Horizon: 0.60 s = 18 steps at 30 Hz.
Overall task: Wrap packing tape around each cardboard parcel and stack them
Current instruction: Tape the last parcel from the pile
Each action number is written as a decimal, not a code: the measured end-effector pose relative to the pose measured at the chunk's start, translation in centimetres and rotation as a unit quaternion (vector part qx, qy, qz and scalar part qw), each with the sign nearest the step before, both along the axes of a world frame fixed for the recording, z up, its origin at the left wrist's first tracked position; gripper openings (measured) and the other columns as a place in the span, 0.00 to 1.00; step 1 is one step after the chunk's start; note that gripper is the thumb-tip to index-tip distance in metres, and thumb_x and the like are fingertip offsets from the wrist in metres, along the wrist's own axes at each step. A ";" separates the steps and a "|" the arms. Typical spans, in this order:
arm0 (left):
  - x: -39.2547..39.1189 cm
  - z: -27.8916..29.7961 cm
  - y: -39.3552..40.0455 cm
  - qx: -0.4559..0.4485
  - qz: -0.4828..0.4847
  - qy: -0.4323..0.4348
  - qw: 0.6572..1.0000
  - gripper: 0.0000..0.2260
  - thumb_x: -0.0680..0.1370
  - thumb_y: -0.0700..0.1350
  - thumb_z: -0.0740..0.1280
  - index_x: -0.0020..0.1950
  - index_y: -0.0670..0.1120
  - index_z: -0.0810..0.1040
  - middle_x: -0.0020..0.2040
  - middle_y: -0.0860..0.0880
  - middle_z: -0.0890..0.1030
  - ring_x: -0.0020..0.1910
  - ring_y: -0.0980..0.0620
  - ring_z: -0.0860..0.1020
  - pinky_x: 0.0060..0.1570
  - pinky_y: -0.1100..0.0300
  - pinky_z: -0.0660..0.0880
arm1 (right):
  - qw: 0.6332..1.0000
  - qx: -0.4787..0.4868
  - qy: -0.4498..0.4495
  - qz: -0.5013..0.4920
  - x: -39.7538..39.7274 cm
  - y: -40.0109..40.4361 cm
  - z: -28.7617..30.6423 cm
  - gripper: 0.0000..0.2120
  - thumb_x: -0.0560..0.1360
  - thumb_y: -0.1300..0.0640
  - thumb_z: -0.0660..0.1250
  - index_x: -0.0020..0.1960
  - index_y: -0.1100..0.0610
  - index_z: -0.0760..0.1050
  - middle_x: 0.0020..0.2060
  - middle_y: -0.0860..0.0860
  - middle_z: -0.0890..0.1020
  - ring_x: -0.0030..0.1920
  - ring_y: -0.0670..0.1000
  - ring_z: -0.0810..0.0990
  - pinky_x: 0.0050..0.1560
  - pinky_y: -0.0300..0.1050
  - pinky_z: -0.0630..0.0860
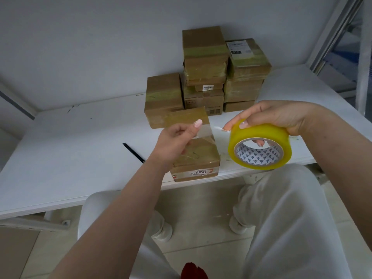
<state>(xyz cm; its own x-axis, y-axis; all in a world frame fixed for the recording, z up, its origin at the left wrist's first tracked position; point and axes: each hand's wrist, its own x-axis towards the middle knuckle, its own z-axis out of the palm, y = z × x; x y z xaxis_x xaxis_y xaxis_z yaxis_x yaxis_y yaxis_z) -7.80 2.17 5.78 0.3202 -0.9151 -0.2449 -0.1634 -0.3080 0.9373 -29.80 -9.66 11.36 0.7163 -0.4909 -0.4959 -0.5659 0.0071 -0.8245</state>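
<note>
A small cardboard parcel (198,162) with a "2010" label sits at the table's front edge, shiny tape across its top. My left hand (175,141) hovers above it and pinches a loose strip of clear tape (201,128) that runs down to the parcel. My right hand (281,119) grips a yellow roll of packing tape (259,147) held up to the right of the parcel, fingers through its core. Behind stands a stack of taped parcels (205,67), with one lower parcel (164,99) at its left.
A white table (70,158) runs along a white wall. A thin black stick-like item (133,152) lies left of the parcel. A metal frame (332,37) rises at the right. My knees in white trousers are under the table edge.
</note>
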 end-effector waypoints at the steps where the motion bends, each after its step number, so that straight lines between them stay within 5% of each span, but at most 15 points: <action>1: 0.5 -0.1 -0.1 -0.009 0.000 0.002 1.000 0.19 0.68 0.62 0.70 0.46 0.46 0.81 0.41 0.52 0.82 0.39 0.57 0.77 0.33 0.68 0.73 | 1.000 0.001 0.002 0.014 0.4 0.0 -0.1 0.19 0.66 0.54 0.74 0.57 0.51 0.82 0.48 0.57 0.85 0.44 0.55 0.85 0.40 0.45 0.82; 5: 1.9 -0.7 0.3 -0.029 0.025 0.020 0.999 0.08 0.76 0.46 0.71 0.40 0.45 0.78 0.28 0.58 0.78 0.27 0.63 0.73 0.27 0.72 0.68 | 0.999 -0.014 0.018 0.038 1.8 -0.2 -0.3 0.20 0.66 0.50 0.69 0.58 0.48 0.81 0.48 0.54 0.86 0.43 0.52 0.85 0.38 0.43 0.81; 12: 2.9 -1.9 1.6 0.019 0.042 0.032 0.998 0.03 0.76 0.41 0.71 0.48 0.48 0.81 0.39 0.55 0.82 0.34 0.62 0.76 0.32 0.68 0.69 | 0.994 -0.041 0.076 0.061 3.4 -0.5 -0.8 0.15 0.73 0.52 0.68 0.59 0.46 0.81 0.50 0.52 0.85 0.48 0.57 0.84 0.36 0.41 0.80; 15: 2.2 -2.3 1.8 0.000 0.074 0.033 0.997 0.02 0.76 0.42 0.71 0.47 0.45 0.82 0.37 0.54 0.81 0.30 0.67 0.76 0.29 0.74 0.70 | 0.989 -0.066 0.113 0.075 4.0 -0.4 -1.0 0.14 0.75 0.51 0.69 0.60 0.45 0.80 0.49 0.48 0.84 0.45 0.49 0.84 0.35 0.38 0.78; 18: 1.8 -3.6 1.7 -0.015 0.114 -0.005 0.993 0.03 0.75 0.46 0.73 0.42 0.49 0.83 0.41 0.52 0.84 0.40 0.61 0.80 0.42 0.68 0.77 | 0.983 -0.093 0.138 0.075 4.6 -0.2 -0.9 0.16 0.72 0.46 0.70 0.59 0.46 0.80 0.50 0.47 0.83 0.46 0.48 0.84 0.37 0.38 0.79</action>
